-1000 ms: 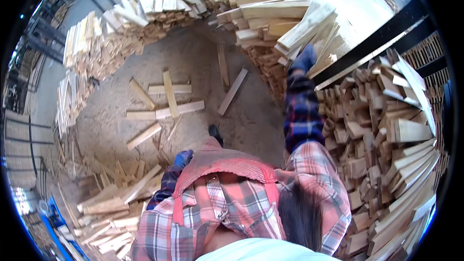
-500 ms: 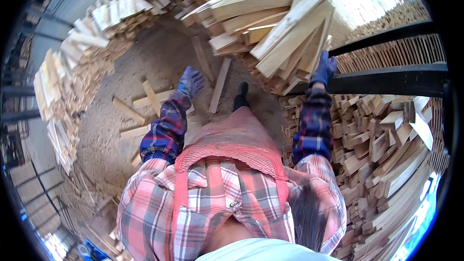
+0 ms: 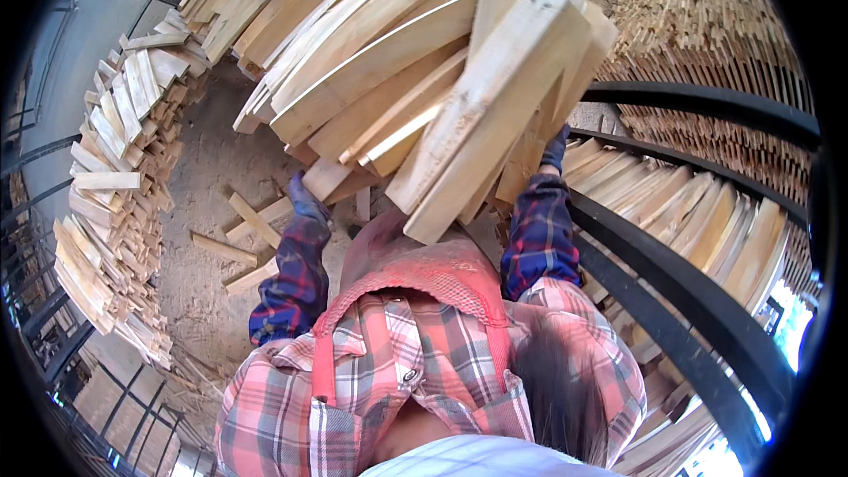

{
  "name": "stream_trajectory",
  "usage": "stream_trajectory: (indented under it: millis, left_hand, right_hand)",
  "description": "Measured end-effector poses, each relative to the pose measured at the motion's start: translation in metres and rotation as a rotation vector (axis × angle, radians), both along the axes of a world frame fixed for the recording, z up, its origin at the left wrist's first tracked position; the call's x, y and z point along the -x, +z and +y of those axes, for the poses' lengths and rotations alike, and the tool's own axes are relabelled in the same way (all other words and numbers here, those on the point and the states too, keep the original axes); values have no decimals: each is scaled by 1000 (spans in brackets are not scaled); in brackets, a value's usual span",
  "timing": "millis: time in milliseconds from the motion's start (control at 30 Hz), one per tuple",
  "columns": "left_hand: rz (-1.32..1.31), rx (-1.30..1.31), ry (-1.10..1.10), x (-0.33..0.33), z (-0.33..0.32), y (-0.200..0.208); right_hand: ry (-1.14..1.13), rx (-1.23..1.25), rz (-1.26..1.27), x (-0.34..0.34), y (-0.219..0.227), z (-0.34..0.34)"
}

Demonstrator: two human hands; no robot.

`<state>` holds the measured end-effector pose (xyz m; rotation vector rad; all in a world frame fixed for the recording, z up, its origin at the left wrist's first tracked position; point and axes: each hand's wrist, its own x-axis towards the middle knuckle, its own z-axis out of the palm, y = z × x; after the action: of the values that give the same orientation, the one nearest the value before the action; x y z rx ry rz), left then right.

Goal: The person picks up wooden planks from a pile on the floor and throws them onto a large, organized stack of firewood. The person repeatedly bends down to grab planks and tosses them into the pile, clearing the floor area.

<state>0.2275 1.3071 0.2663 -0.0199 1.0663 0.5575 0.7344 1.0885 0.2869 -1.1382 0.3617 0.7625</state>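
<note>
Well left of the fanned stack of long, pale wooden planks point(image 3: 380, 62), a curved, low pile of short, pale wooden pieces point(image 3: 110, 185) has loose ends jutting out, and a knock could shed some. Nearer the stack, also on its left, a few loose, straight, tan wooden strips point(image 3: 254, 219) lie crossed on the dusty brown floor; a step there could turn a foot.

At the stack's lower left corner is the left hand in a blue glove point(image 3: 309, 199), touching a plank end; whether its fingers are closed around it I cannot tell. The stack itself stands between the 2 hands, its uppermost planks splayed and overhanging the red cloth apron point(image 3: 433, 274). An uneven pull or lift could send those planks sliding onto the wearer's legs or feet, since they lie at differing angles and nothing visible binds them.

At the stack's right side, the right hand in a blue glove point(image 3: 554, 150) is partly hidden by plank ends, so its grip cannot be told. Just right of the stack run black, straight metal rails point(image 3: 680, 278); shifting planks could pinch the fingers against them.

No brand, label or writing can be read anywhere.
</note>
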Motion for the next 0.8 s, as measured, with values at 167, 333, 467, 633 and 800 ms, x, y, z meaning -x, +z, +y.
stream_trajectory:
  millis: [167, 333, 467, 633, 800]
  left_hand:
    - [604, -668, -636, -101, -77, 59]
    - [243, -329, -256, -130, -86, 27]
    - [266, -45, 187, 4, 3, -22]
    - [30, -349, 335, -27, 92, 56]
    - [144, -352, 384, -54, 76, 29]
  right_hand:
    - [100, 160, 27, 29, 65, -8]
    - [-8, 536, -197, 16, 60, -28]
    - [121, 311, 122, 74, 118, 7]
    - [-86, 459, -718, 59, 140, 51]
    - [258, 290, -1252, 113, 195, 182]
